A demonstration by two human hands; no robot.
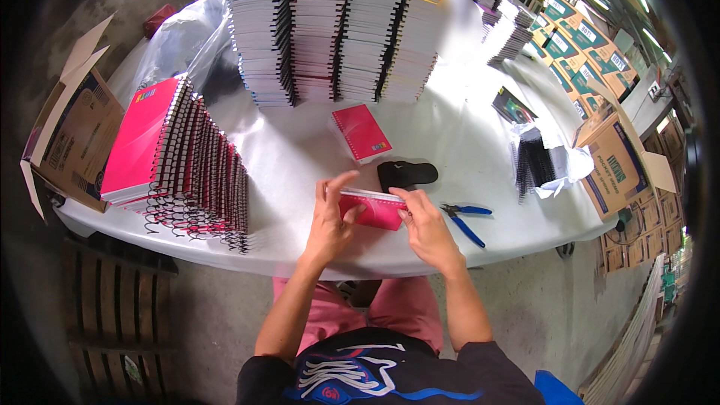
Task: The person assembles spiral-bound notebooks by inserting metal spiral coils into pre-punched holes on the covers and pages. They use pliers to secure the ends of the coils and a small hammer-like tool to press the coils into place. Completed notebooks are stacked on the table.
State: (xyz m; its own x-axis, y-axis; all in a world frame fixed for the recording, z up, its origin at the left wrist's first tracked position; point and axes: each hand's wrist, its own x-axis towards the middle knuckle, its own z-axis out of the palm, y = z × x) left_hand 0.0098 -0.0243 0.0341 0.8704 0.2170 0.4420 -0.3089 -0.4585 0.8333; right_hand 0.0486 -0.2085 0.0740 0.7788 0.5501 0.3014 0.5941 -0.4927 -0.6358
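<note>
Near the table's front edge I hold a small red-covered notepad [381,215] upright on its long side between both hands. My left hand [330,217] grips its left end, thumb on the red cover and index finger raised. My right hand [427,226] pinches the right end between thumb and fingers. Just beyond it lies a black, rounded, elongated object [407,174] whose kind I cannot make out. Farther back is another red-covered pad [361,133] with punched holes along its left side. Blue-handled cutting pliers [466,221] lie to the right, jaws toward my right hand.
Tall notebook stacks with blue, red, green and yellow covers [367,37] stand at the back. A leaning pile of red wire-bound notebooks [180,157] fills the left. At right are black binding coils [534,165] on white wrapping and an open carton [616,169]; another carton [79,131] stands left.
</note>
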